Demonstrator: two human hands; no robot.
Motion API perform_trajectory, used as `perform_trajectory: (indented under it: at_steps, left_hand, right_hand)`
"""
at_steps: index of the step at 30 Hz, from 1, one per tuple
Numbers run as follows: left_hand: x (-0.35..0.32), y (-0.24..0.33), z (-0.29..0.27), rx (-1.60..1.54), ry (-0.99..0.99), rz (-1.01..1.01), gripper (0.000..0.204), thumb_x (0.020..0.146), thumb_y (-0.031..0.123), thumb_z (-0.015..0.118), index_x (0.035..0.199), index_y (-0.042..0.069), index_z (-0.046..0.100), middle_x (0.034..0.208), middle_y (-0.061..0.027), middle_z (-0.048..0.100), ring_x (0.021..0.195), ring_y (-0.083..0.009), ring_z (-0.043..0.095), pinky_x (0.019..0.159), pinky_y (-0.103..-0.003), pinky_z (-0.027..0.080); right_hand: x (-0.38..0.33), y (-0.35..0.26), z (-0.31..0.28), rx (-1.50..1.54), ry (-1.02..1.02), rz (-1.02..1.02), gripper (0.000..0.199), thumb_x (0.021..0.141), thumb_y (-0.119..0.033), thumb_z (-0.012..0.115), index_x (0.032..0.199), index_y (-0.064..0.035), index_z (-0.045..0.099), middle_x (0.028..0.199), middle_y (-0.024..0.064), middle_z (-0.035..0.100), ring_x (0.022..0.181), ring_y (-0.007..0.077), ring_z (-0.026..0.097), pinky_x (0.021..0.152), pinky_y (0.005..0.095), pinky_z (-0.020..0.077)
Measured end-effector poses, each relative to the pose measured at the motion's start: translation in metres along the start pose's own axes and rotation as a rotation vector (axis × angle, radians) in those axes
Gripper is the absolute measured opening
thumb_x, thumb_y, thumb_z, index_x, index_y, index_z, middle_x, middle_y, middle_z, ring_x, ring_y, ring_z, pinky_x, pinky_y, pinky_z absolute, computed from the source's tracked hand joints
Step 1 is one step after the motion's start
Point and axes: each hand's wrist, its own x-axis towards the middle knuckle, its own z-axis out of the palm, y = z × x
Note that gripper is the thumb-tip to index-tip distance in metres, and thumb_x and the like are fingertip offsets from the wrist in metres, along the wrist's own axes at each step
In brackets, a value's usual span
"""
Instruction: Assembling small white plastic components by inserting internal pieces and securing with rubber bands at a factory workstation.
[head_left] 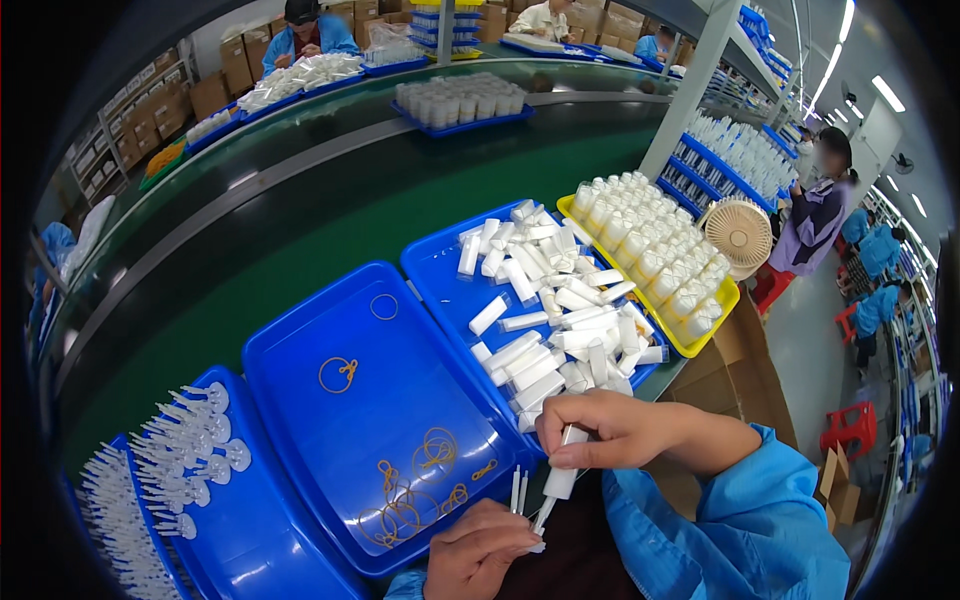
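**Two hands on a small white tube**

The right hand (610, 430) pinches a white tube (560, 480) by its top, grip tight around it. The tube hangs tilted in front of the person, just below the blue tray (300, 360) with rubber bands (420, 480). The left hand (480, 555) holds the tube's thin tip (540, 522) between its fingertips. A second tray beside it holds many white tubes (560, 310).

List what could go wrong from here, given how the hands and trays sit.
1. The right hand holds a white tube with a thin tip by its upper part only; the left hand pinching the tip might bend it.
2. Two loose sticks lie on the middle tray's rim and could roll off.
3. The piled tubes near the right wrist might get knocked.
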Motion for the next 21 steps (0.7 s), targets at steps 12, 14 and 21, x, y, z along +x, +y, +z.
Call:
perform_trajectory:
  at_steps: [12,14,21]
  left_hand:
    - [-0.009,-0.002,0.005,-0.029,0.066,-0.024,0.021,0.076,-0.005,0.062,0.094,0.002,0.053,0.103,-0.0116,0.045,0.087,-0.0172,0.052,0.075,-0.026,0.045]
    - [-0.014,-0.004,-0.001,-0.087,0.082,-0.108,0.02,0.077,-0.004,0.062,0.093,0.002,0.053,0.104,-0.0112,0.045,0.089,-0.0172,0.051,0.076,-0.027,0.045]
    - [-0.015,-0.012,0.006,-0.378,0.185,-0.148,0.018,0.083,0.001,0.06,0.096,0.003,0.047,0.116,-0.014,0.046,0.094,-0.0215,0.056,0.079,-0.032,0.047]
  right_hand:
    - [-0.007,-0.009,0.04,-0.003,-0.038,-0.002,0.015,0.09,-0.026,0.052,0.09,-0.0112,0.047,0.079,0.0035,0.048,0.073,0.0168,0.041,0.067,0.0309,0.032]
    - [-0.002,-0.009,0.037,-0.054,-0.064,-0.024,0.016,0.09,-0.025,0.051,0.094,-0.011,0.047,0.079,0.0038,0.048,0.076,0.0178,0.042,0.07,0.031,0.0325]
    - [0.06,0.039,-0.055,-0.836,0.238,0.012,0.029,0.078,-0.018,0.062,0.102,-0.0023,0.054,0.095,0.0141,0.06,0.087,0.0305,0.06,0.075,0.038,0.0483]
